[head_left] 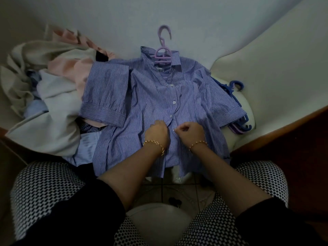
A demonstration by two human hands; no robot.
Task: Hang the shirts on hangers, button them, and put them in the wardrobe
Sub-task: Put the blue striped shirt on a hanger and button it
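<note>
In the head view, one shirt (156,107) is seen, laid flat and front-up on a white bed (195,32). It runs from beyond the fingers back to the bed's near edge below the wrists. It is blue with fine white stripes, short-sleeved with cuffed sleeves spread to either side, and creased across the front. One lilac hanger (164,50) is set inside its collar, well beyond the fingers, with the hook lying on the bed past the collar.

Two hands are counted, close together on the placket. The fingers of the left hand (157,133) are curled and the left edge of the opening is pinched by them. The fingers of the right hand (190,132) are curled likewise and the right edge is pinched, with a small white spot, possibly a button, at the fingertips. Three buttons (174,102) are seen fastened in a line just beyond the fingers. Below the hands the front is parted. One gold bracelet (154,143) is worn on each wrist, two in all.

To the left of the fingers, one pile of clothes (44,96) is heaped, in white, pink and pale blue; the number of garments cannot be told. To the right of the fingers, spare hangers (237,107) in blue and lilac are partly covered by the right sleeve; their number cannot be told. Nearer than the hands, two knees in checked trousers (44,189) are seen, with tiled floor (177,189) between them.
</note>
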